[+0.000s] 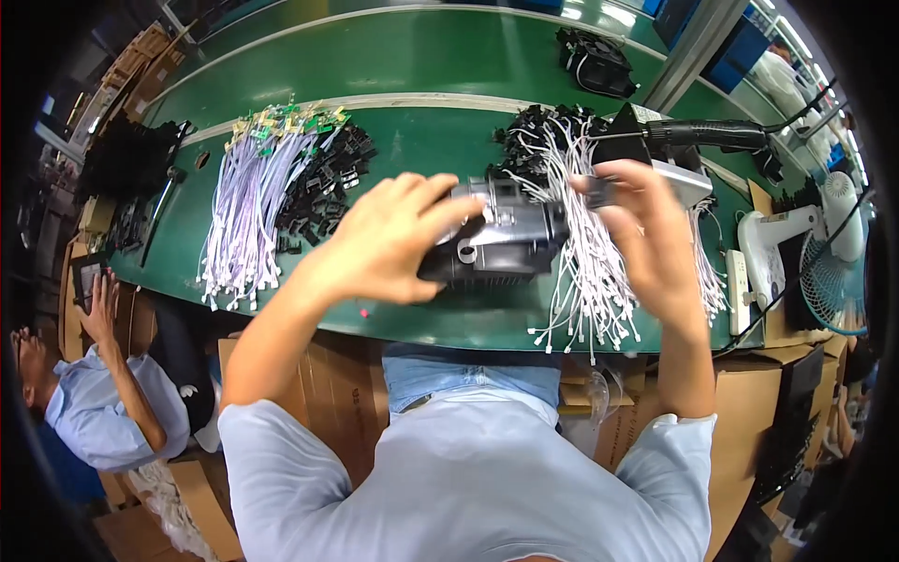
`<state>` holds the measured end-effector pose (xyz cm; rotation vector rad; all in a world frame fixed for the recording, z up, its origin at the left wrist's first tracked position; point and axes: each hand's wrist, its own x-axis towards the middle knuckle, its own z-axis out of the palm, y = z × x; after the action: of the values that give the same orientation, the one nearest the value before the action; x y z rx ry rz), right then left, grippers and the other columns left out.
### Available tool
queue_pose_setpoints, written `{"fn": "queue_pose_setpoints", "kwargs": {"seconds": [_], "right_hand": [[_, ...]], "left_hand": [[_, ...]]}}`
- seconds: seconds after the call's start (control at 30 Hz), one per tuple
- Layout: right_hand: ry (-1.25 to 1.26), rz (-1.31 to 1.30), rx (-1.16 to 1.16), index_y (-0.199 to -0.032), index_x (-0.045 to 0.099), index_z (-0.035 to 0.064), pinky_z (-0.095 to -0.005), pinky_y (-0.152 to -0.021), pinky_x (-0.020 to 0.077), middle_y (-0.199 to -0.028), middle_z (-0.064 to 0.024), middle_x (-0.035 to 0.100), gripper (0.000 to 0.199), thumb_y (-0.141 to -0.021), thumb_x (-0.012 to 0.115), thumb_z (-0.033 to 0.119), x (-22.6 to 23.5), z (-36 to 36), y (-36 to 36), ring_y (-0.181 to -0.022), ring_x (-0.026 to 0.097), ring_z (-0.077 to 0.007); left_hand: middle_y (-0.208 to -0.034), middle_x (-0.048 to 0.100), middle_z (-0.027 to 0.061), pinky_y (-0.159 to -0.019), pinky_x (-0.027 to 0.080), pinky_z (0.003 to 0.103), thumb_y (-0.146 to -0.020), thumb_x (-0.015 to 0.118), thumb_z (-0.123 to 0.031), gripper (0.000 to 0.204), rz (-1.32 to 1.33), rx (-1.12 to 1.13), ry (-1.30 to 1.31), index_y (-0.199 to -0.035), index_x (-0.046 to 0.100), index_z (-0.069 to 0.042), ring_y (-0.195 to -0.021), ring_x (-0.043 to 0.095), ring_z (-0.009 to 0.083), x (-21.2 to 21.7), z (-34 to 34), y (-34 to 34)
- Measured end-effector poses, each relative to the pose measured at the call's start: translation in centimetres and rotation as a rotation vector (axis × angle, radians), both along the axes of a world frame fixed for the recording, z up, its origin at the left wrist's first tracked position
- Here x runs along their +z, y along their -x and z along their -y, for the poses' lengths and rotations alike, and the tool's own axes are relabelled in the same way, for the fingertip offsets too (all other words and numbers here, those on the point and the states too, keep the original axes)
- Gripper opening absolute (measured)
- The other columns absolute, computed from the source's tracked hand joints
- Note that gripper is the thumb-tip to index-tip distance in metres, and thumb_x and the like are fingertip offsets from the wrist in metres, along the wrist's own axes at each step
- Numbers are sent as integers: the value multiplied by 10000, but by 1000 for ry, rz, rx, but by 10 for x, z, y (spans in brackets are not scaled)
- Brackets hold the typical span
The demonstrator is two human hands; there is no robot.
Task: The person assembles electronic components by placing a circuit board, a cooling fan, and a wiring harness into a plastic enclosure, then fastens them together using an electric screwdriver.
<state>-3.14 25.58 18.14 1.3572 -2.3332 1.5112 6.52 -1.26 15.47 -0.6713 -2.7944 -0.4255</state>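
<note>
My left hand (389,234) grips the left side of a glossy black plastic housing (510,239), its fingers over the top and its thumb at the near edge. The housing is slightly blurred and sits at the front middle of the bench. To its right, my right hand (646,234) pinches a small black plastic part (599,191) between thumb and fingers; blur hides its exact kind. Beneath and beside that hand lies a bundle of white cables (590,281) with small white connectors. Behind the cables is a heap of small black parts (538,131).
Left on the green bench (421,140) lie another white cable bundle (248,206) and loose black clips (328,178). At right are a black-handled tool (707,134), a power strip (739,290) and a fan (833,272). A co-worker (112,393) sits at far left.
</note>
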Motion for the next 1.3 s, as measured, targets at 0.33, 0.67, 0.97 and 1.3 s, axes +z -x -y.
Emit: {"fn": "queue_pose_setpoints", "kwargs": {"seconds": [0.33,0.67,0.97,1.3], "right_hand": [[-181,-412,102,-1150,557,24,-375,-713,467,-825,-110,570,386,-784,672,-7,-30,40,-5,-799,553,-293],[-222,-191,-18,-1029,610,9,-367,-762,438,-910,-137,628,302,-746,706,47,-28,51,-7,-828,555,-316],[-174,1,-108,-1028,607,-9,-344,-879,444,-1009,-156,623,290,-744,661,19,-32,39,-15,-960,590,-292],[-178,-14,-26,-1051,603,7,-368,-851,456,-1012,-137,619,327,-751,722,58,-37,47,-2,-961,582,-304]], "left_hand": [[-1334,458,219,-874,441,464,-521,827,-252,806,-81,-9,211,-1254,525,-106,-1074,510,376,0,-23,-27],[-1224,479,177,-859,421,443,-512,853,-337,1003,41,84,109,-1383,418,-98,-1006,506,346,4,-25,-21],[-1322,461,213,-963,382,468,-622,774,-538,1024,143,-252,-210,-1405,371,-14,-1163,477,391,9,12,0],[-1038,661,130,-873,480,347,-730,736,-98,394,93,233,-461,-1104,650,-6,-949,624,245,-5,119,31]]}}
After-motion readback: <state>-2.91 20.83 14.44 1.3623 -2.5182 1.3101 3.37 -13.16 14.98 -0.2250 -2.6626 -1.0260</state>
